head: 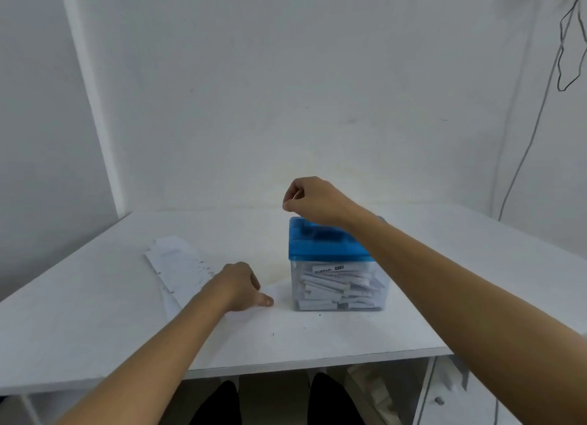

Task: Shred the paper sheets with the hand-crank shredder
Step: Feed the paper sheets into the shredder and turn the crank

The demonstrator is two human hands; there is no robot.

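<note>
Legs [330, 399] in dark trousers sat at bottom centre of the frame, under the desk [317, 338] edge.

Left hand [243, 286], lower centre: knuckles up on the desk, fingers curled under, thumb out to the right. Couldn't tell if it held anything.

Paper sheets [178, 261], left of centre: loose white pile lying flat, its near right edge running under my left wrist.

Shredder [336, 265], just right of centre: upright on the desk, close to my left thumb but not touching. Blue lid [320, 249] on a clear bin [378, 297], which was packed with white strips [330, 286].

Right hand [313, 199], above the far side of the lid: fingers bunched tight, thumb tip against forefinger. Couldn't tell what it pinched. The forearm crossed over the lid's right end.

White wall [286, 90] behind the desk, with cables [563, 59] hanging at upper right.
</note>
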